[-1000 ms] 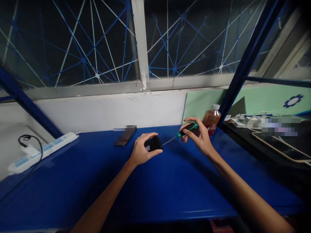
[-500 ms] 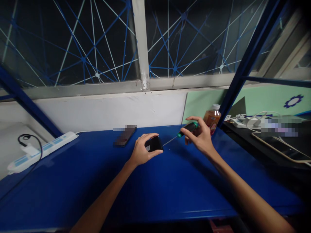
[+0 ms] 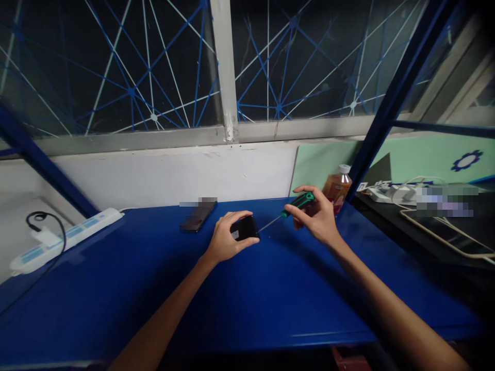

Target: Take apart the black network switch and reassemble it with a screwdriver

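Head view: a small black box (image 3: 246, 228) is gripped by the left hand (image 3: 224, 237), thumb on one side and fingers on the other, nearer the back edge of the table (image 3: 232, 299) than the front. A green and black screwdriver (image 3: 300, 204) is held in the right hand (image 3: 319, 219), its tip put at the box's right end. Since a moment ago, the screwdriver has been turned a little, and more green is shown. The box has been kept steady, so the turning work seems only partly done.
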A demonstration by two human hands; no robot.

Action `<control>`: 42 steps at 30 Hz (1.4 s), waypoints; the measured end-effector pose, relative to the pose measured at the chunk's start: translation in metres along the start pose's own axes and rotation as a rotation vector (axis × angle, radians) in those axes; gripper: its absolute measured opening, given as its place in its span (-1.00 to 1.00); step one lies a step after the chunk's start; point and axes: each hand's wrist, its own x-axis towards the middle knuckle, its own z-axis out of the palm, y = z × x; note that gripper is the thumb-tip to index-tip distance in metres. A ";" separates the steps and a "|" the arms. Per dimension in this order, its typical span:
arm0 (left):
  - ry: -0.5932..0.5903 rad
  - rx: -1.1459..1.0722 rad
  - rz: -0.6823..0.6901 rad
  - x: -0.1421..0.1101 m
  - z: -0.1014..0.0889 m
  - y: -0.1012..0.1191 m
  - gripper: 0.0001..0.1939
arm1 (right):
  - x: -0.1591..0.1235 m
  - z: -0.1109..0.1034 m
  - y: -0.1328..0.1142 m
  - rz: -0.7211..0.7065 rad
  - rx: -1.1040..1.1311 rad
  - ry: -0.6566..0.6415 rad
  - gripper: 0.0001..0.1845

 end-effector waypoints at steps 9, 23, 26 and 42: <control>-0.020 0.020 -0.010 0.000 0.002 -0.001 -0.43 | 0.001 0.000 0.000 0.029 0.056 -0.095 -0.53; -0.196 0.177 0.077 -0.008 0.024 -0.007 -0.40 | 0.001 -0.004 0.013 -0.072 -0.450 0.018 -0.64; -0.218 0.193 0.090 -0.009 0.026 -0.007 -0.39 | 0.001 -0.003 0.016 -0.082 -0.514 -0.006 -0.65; -0.336 0.218 0.104 -0.008 0.017 -0.006 -0.32 | 0.000 0.003 0.030 -0.150 -0.594 -0.037 -0.65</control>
